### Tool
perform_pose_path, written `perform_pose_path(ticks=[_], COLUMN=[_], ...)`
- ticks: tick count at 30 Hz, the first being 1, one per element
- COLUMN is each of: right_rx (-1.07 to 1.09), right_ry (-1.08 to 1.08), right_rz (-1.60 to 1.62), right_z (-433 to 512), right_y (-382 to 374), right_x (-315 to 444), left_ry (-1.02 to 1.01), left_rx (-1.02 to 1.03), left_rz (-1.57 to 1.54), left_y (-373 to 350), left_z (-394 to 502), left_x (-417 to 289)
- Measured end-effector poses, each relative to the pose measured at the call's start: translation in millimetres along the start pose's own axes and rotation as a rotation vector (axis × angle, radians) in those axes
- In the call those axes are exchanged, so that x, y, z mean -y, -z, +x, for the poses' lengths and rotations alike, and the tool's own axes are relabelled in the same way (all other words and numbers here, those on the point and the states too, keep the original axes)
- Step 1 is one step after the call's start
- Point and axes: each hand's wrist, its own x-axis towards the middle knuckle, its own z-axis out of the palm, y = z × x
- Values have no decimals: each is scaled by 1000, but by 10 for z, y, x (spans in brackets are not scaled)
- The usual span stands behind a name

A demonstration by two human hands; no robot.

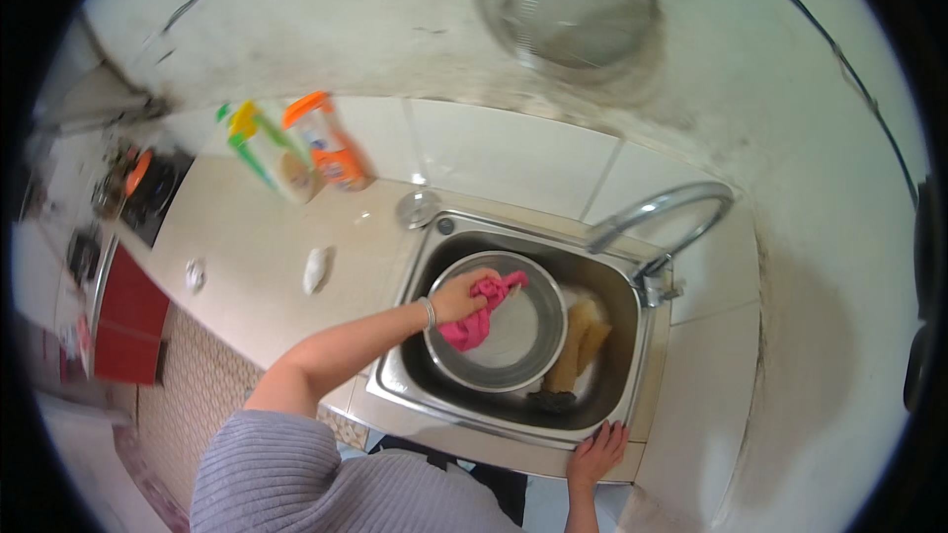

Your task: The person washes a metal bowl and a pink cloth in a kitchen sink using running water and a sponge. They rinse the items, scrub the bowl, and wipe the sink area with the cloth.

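Observation:
My left hand [461, 297] grips a bunched pink cloth [470, 329] over a round metal basin [561, 340]. That basin stands inside the stainless steel sink [503, 423], towards its left side. Bent over the sink's right back corner is a chrome gooseneck faucet [659, 200]. To the right of the basin, a yellowish-brown cloth [580, 344] lies on the sink floor, with a dark scrap [552, 400] at its lower end. My right hand [597, 453] rests on the front right rim of the sink, fingers over the edge, holding no object.
Two detergent bottles, one green and yellow [270, 155], one orange [329, 148], stand against the tiles on the left counter [370, 259]. Beside the sink is a clear glass [418, 209]. Two small white items [316, 270] lie on the counter. A wire basket [578, 11] hangs on the wall.

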Motion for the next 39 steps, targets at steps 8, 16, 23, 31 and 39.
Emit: perform_pose_path(ticks=[8,16,23,31,39], right_rx=[-14,100,308,271,115], right_ry=[71,395,282,365,200], right_rz=[55,467,473,583,539], right_z=[10,303,129,-115,-159], right_y=[54,96,358,593,998], right_x=[-68,444,915,2165,2914], left_ry=[259,106,3,352,191], left_rx=[-388,-442,-829,-1292,-1399], left_rz=[-298,-570,180,249,213], left_y=[-458,-1038,601,3515,3836], left_z=[-1143,-686,-899,-1072,-448], left_x=[540,600,628,1414,2343])
